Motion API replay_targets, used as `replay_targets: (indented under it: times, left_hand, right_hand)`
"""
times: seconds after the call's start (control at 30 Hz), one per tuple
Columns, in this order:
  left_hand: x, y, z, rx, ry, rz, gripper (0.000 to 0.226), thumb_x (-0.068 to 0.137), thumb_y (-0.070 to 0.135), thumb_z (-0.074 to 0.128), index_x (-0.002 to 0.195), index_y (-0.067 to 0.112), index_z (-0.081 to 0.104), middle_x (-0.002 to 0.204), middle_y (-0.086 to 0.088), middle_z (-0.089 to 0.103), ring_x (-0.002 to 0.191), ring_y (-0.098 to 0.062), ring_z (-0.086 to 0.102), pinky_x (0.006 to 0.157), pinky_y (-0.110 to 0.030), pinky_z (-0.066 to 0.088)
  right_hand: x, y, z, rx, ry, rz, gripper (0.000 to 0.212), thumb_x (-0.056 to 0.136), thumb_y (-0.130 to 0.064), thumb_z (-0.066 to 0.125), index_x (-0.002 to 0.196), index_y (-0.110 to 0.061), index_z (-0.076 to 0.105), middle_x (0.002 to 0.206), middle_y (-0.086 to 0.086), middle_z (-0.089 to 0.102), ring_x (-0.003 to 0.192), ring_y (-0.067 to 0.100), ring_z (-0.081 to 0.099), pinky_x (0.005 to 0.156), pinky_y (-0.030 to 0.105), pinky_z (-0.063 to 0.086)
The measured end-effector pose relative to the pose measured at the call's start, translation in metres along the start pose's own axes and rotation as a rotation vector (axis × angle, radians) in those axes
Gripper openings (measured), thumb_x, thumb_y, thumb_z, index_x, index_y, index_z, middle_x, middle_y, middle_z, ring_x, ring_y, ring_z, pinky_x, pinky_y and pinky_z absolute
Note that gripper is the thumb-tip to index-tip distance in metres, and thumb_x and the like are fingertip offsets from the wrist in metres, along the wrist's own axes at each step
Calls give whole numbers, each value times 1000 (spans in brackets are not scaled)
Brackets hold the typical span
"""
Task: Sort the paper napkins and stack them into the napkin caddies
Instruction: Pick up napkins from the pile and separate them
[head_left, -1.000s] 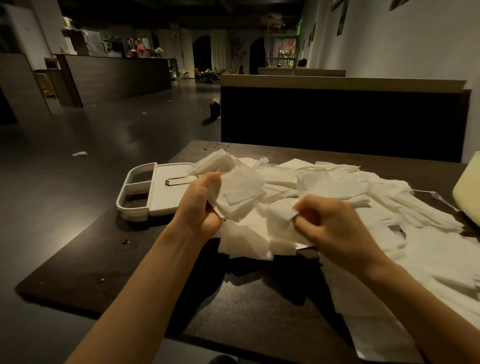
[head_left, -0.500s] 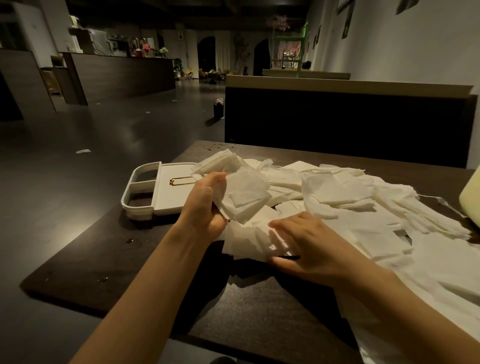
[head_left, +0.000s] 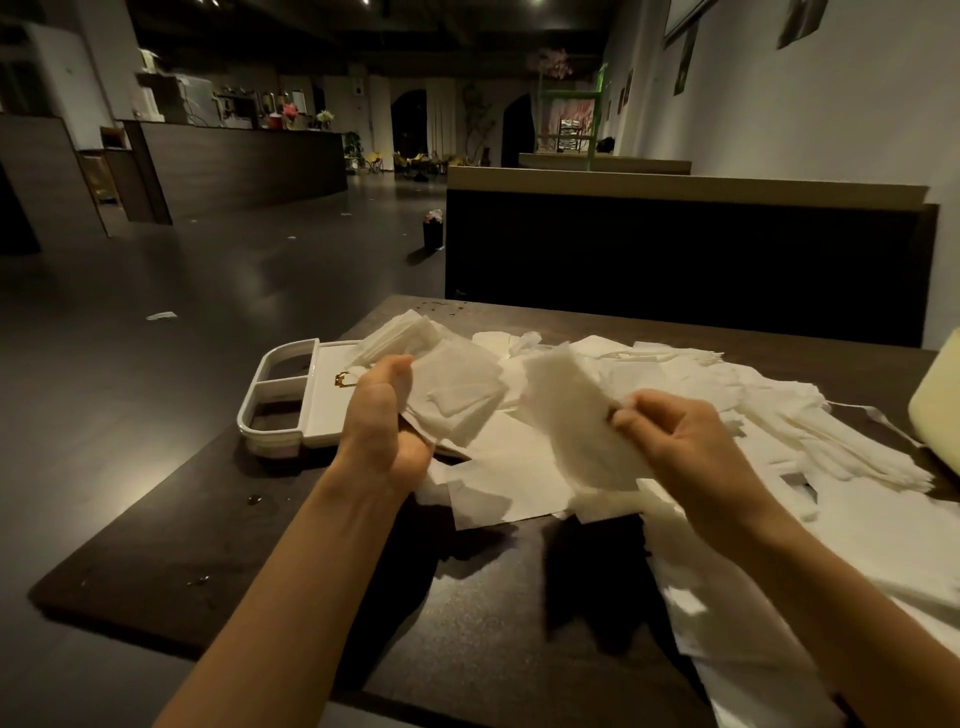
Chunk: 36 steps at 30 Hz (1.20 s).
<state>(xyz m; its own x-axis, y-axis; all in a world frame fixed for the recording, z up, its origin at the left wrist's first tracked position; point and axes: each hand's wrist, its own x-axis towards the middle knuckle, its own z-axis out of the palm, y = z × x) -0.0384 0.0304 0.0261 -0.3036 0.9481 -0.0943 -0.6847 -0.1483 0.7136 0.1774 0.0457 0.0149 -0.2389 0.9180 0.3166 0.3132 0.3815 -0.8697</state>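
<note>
Desk: The dark desk (head_left: 467, 623) is the nearest thing. It has small wet spots at 8 o'clock.
Left hand: The left hand (head_left: 382, 431) has its fingers curled round a small stack of napkins (head_left: 457, 405), with the thumb on top.
Right hand: The right hand (head_left: 685, 447) pinches one loose napkin (head_left: 576, 426) by its edge and holds it up off the desk. The napkin looks blurry.
Which way: The stack is at 9 o'clock from the loose napkin, just beside it. The loose napkin's long side runs from 11 to 5 o'clock. I think it goes on the stack next, so the right hand has to swing left.
Pile: A big messy pile of napkins (head_left: 779, 431) covers the desk from 3 to 5 o'clock of the right hand.
Caddy: The white napkin caddy (head_left: 322, 415) sits at 10 o'clock, just beside the left hand. That hand is nearer to it. Some napkins lie over its right side, next to a gold clip (head_left: 343, 379).
Far: A dark bench back (head_left: 675, 260) stands at 12 o'clock.
</note>
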Motion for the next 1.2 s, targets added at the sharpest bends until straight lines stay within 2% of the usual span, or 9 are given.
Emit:
replay_targets:
  times: [0.1, 0.27, 0.37, 0.47, 0.6, 0.73, 0.87, 1.03, 1.2]
  left_hand:
    - [2, 1, -1, -27, 44, 24, 20, 96, 14, 44, 114, 17, 51, 102, -8, 62, 97, -29, 60, 90, -53, 47]
    - [-2, -9, 3, 103, -23, -45, 15, 97, 13, 41, 99, 18, 55, 101, -9, 63, 94, -29, 61, 78, -50, 50]
    - [-3, -14, 5, 184, -57, -103, 17, 96, 13, 43, 108, 14, 55, 104, -14, 65, 97, -32, 62, 82, -52, 51]
    - [-3, -18, 5, 221, -86, -150, 17, 96, 11, 42, 102, 11, 58, 90, -12, 70, 85, -29, 67, 66, -44, 55]
    - [-8, -23, 9, 251, -153, -239, 20, 97, 9, 38, 105, 6, 56, 89, -14, 72, 76, -29, 69, 50, -39, 56]
    - [-14, -37, 16, 307, -230, -332, 25, 98, 12, 35, 107, 5, 58, 102, -17, 68, 91, -30, 64, 67, -43, 52]
    - [-19, -44, 19, 338, -362, -415, 35, 99, 22, 33, 111, 6, 62, 107, -18, 69, 100, -32, 65, 89, -43, 51]
    - [-21, -44, 19, 265, -448, -488, 61, 93, 58, 29, 121, 12, 57, 117, -15, 67, 106, -29, 65, 89, -40, 53]
    - [-24, -49, 20, 356, -416, -424, 15, 95, 28, 49, 102, 19, 58, 84, -5, 76, 75, -18, 73, 58, -30, 59]
  right_hand:
    - [6, -3, -10, 404, 79, 371, 19, 93, -15, 52, 81, -5, 62, 86, 10, 62, 82, 22, 58, 65, 32, 52]
    - [11, 4, -4, 209, 60, 620, 13, 90, -19, 55, 86, -7, 56, 103, 12, 56, 91, 24, 53, 67, 34, 49]
    - [10, 7, -1, 58, 4, 539, 25, 88, -32, 61, 88, -8, 55, 96, 4, 54, 88, 17, 51, 73, 33, 47]
    - [8, 8, -2, -42, -55, 429, 14, 88, -22, 62, 89, -9, 64, 88, 9, 65, 83, 22, 63, 69, 40, 57]
    - [8, -3, -16, 302, 17, 388, 18, 91, -13, 56, 73, -10, 56, 83, 7, 55, 80, 19, 53, 57, 27, 47]
    - [3, -11, -18, 640, -80, 356, 18, 89, -10, 52, 102, -15, 63, 95, 4, 64, 85, 17, 60, 53, 25, 55]
    - [2, -9, -4, 498, -215, 334, 19, 86, -12, 57, 102, -17, 65, 96, 3, 68, 87, 14, 61, 61, 20, 53]
    - [2, -2, -2, 451, -151, 219, 18, 82, -9, 63, 98, -17, 68, 96, 3, 73, 91, 14, 68, 72, 16, 55]
    - [2, -5, 2, 385, -258, 238, 46, 66, -35, 68, 110, -22, 62, 106, 3, 70, 98, 21, 67, 78, 35, 58]
